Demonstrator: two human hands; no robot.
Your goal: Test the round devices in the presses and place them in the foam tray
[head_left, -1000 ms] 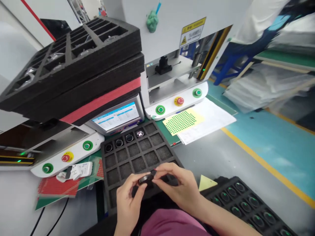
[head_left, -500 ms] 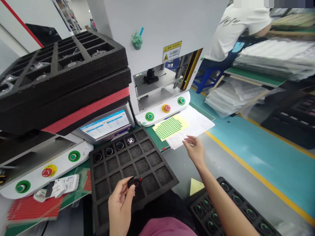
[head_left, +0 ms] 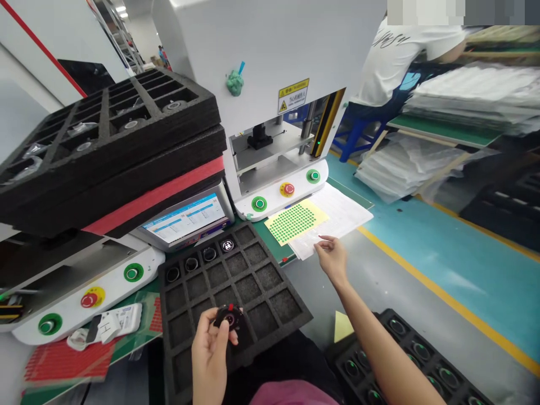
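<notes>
Holds a black round part (head_left: pixel 229 318) in the left hand (head_left: pixel 211 344), pinched narrowly between thumb and fingers, with the thumb across the face and a red mark (head_left: pixel 230 307) towards the far edge. Has it over the near half of a black foam tray (head_left: pixel 264 320), seemingly lifted off the compartments. Looks to be at a stage of handling this single part, face turned up, rather than setting it down. Calls next for a steady left pinch, and for a shift of the thumb before any touch to the face. Has the right hand (head_left: pixel 332 257) stretched out near the close edge of a white paper (head_left: pixel 348 211), thumb and fingertips drawn together; cannot tell if holding anything small there. Along the tray's far row, shows four round parts (head_left: pixel 210 254). Beyond, includes a green-dotted sheet (head_left: pixel 291 222) overlapping the white paper, a lit screen (head_left: pixel 185 216) below stacked foam trays (head_left: pixel 169 140), and a white machine (head_left: pixel 253 34); at far right, a person in a white shirt (head_left: pixel 400 62).
</notes>
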